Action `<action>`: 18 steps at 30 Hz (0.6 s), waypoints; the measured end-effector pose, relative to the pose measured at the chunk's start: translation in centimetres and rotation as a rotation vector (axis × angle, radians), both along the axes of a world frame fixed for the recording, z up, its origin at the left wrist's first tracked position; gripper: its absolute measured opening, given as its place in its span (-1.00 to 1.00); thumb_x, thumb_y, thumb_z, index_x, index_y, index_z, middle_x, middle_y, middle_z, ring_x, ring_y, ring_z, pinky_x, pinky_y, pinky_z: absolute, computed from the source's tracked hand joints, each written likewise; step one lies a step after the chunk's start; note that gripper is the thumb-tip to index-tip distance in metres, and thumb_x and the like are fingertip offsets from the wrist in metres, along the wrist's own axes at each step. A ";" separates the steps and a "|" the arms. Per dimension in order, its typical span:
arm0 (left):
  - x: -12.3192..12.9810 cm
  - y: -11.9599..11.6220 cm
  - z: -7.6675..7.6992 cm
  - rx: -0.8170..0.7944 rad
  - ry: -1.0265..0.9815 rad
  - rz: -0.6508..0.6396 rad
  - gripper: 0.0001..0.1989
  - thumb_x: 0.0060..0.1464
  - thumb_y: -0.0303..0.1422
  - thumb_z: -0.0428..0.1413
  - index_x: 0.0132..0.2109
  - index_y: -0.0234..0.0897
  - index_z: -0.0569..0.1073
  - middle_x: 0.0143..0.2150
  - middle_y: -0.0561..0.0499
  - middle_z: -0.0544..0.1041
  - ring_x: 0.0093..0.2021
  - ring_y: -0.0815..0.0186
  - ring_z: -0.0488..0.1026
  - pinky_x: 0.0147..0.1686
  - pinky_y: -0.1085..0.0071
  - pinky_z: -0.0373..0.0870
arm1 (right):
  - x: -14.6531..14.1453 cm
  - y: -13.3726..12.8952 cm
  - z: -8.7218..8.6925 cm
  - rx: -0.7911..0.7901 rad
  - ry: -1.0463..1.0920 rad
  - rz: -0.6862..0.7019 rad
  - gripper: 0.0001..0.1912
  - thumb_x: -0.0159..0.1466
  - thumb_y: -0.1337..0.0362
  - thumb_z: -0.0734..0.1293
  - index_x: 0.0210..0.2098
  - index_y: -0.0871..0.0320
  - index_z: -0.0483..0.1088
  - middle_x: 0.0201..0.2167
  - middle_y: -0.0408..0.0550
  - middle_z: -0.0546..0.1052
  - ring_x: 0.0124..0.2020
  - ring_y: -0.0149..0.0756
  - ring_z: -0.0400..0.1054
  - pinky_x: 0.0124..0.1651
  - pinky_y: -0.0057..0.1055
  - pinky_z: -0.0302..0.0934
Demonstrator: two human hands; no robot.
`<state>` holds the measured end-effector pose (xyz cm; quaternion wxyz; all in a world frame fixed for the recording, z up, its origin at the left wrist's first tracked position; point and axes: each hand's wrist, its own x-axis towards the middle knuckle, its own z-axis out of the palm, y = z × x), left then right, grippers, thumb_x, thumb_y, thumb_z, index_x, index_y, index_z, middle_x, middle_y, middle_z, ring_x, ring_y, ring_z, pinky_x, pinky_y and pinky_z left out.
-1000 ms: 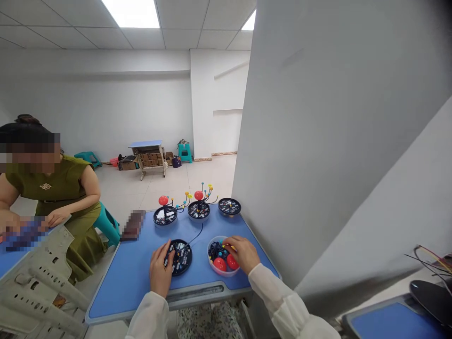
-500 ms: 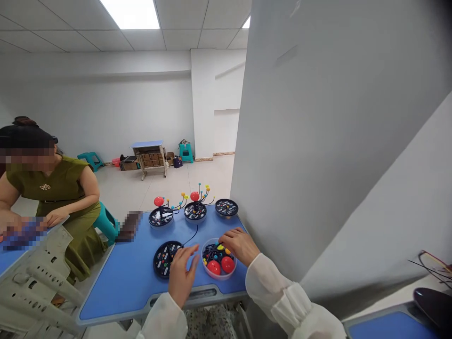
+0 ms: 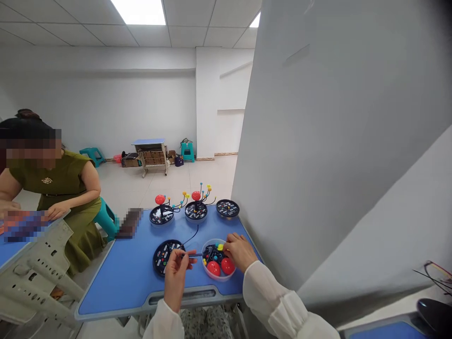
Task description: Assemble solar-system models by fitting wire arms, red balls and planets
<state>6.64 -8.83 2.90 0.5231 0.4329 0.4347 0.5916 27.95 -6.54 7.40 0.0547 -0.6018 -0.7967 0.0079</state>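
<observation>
desk edge (image 3: 113,313) below; left hand (image 3: 175,278) pinches rod (image 3: 197,255); right hand (image 3: 240,252) in bowl (image 3: 221,278)

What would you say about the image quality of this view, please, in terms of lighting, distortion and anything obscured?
In the head view, the ceiling light burns out white, the wide lens stretches the blue table, and a pixelated patch hides something at the table's edge; the left hand and right hand look fairly sharp.
</observation>
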 end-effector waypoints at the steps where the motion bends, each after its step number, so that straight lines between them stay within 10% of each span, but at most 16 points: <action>1: -0.5 -0.4 -0.2 -0.008 -0.001 -0.010 -0.66 0.01 -0.06 0.13 -0.31 -0.25 0.29 -0.29 -0.08 0.58 -0.41 0.29 0.52 -0.41 0.41 0.39 | -0.3 0.3 -0.2 -0.016 -0.017 -0.007 -0.84 0.22 0.37 0.31 -0.42 0.13 0.53 -0.28 0.05 0.50 -0.18 -0.18 0.32 -0.19 -0.30 0.02; 9: -0.1 -3.0 -1.2 0.148 0.427 -0.327 -0.77 0.20 -0.15 -0.08 -0.24 -0.20 0.33 -0.07 -0.12 0.53 -0.30 0.29 0.46 -0.22 0.34 0.40 | -1.8 1.0 -0.8 -0.090 -0.009 0.025 -0.80 0.12 0.45 0.34 -0.38 0.04 0.55 -0.31 -0.04 0.52 -0.19 -0.21 0.35 -0.20 -0.35 0.05; 18: 0.5 -2.6 -3.0 0.275 0.535 -0.357 -0.79 0.22 -0.27 -0.11 -0.14 -0.20 0.37 -0.03 -0.18 0.50 0.02 0.14 0.42 0.00 0.20 0.36 | -1.2 2.1 -0.5 -0.187 0.015 0.034 -0.71 0.11 0.50 0.29 -0.31 0.05 0.56 -0.28 -0.04 0.52 -0.20 -0.22 0.39 -0.22 -0.39 0.09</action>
